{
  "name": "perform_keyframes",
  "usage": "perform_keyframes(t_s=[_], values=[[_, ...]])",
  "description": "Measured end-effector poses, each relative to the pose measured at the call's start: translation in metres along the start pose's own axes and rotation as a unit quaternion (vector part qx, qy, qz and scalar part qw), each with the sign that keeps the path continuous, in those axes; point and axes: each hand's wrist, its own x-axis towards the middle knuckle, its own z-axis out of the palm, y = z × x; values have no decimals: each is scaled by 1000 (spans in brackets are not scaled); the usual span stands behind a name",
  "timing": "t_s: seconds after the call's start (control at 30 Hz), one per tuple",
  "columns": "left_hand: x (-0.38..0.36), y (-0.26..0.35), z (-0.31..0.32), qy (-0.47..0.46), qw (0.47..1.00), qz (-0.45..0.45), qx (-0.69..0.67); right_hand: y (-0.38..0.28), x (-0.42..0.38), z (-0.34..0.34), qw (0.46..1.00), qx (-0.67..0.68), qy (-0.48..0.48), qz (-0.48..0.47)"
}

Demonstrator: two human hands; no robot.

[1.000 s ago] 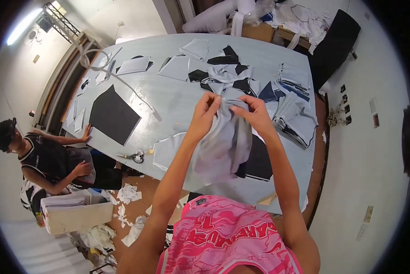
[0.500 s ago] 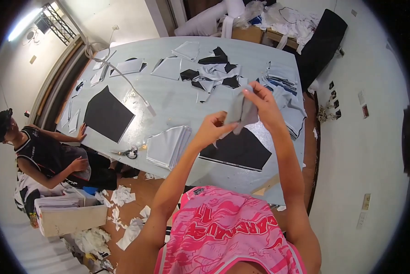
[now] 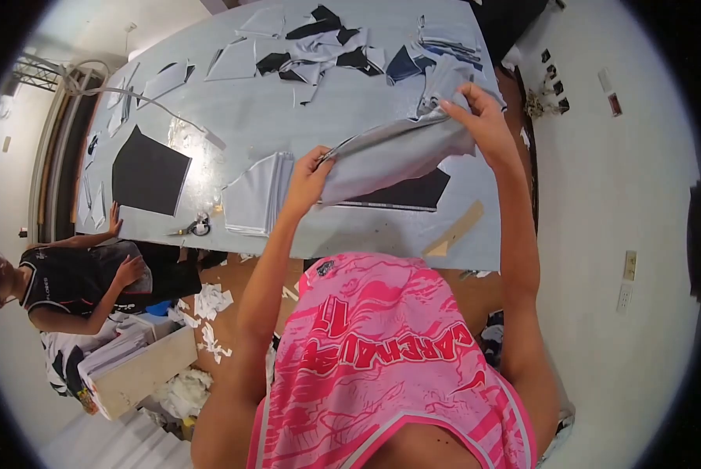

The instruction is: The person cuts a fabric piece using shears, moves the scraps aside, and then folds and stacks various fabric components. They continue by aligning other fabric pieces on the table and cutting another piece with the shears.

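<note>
Both hands (image 3: 311, 168) (image 3: 483, 117) raised, seemingly pinching grey fabric (image 3: 397, 152) taut.

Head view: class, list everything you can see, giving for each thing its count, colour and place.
grey fabric piece: one, pale grey, stretched between both hands over the table
table: one, pale blue-grey
grey stack: one, near edge
black panel: one, left side
black piece: one, under the held fabric
scissors: one, near edge
cut pieces: many, grey and black, far end
co-worker: one, lower left
left hand: gripping fabric
right hand: gripping fabric
</note>
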Motion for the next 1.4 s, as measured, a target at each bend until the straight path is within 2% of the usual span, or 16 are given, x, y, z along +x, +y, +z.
perform_keyframes(t_s=[0.1,0.2,0.27,0.3,0.37,0.43,0.5,0.53,0.57,0.6,0.73,0.8,0.93,1.1,1.27,1.4], values=[[-14,-7,-20,-21,996,-68,55,43,-20,-15,996,17,-43,75],[-6,-31,-32,-30,982,-32,183,79,-40,-18,997,11,-27,75],[8,-46,-39,-36,955,41,293,117,-43,-25,986,-90,-37,135],[17,-54,-43,-38,954,42,294,133,-43,-24,985,-117,-20,122],[37,-65,-50,-52,973,-50,219,161,-40,-26,980,-147,-2,131],[54,-63,-50,-33,975,-25,218,165,-35,-28,974,-177,19,138],[69,-61,-52,-14,977,-2,214,164,-34,-25,978,-169,80,96],[75,-60,-54,20,975,61,213,159,-34,-25,977,-170,84,97],[79,-60,-56,54,968,123,210,154,-35,-26,975,-197,97,19],[79,-48,-54,75,963,134,223,152,-36,-25,967,-222,108,-57],[55,-33,-50,95,947,154,265,151,-61,-24,942,-276,141,-127],[39,-52,-44,119,953,98,261,166,-77,-16,908,-364,131,-161],[25,-118,-36,123,947,43,295,216,-97,13,910,-377,129,-115],[3,-192,-34,126,910,44,393,283,-122,27,903,-423,70,-33],[-37,-208,-37,75,900,-22,428,288,-141,27,885,-465,22,5],[-51,-186,-34,42,895,-55,440,266,-155,32,890,-455,-1,20]])
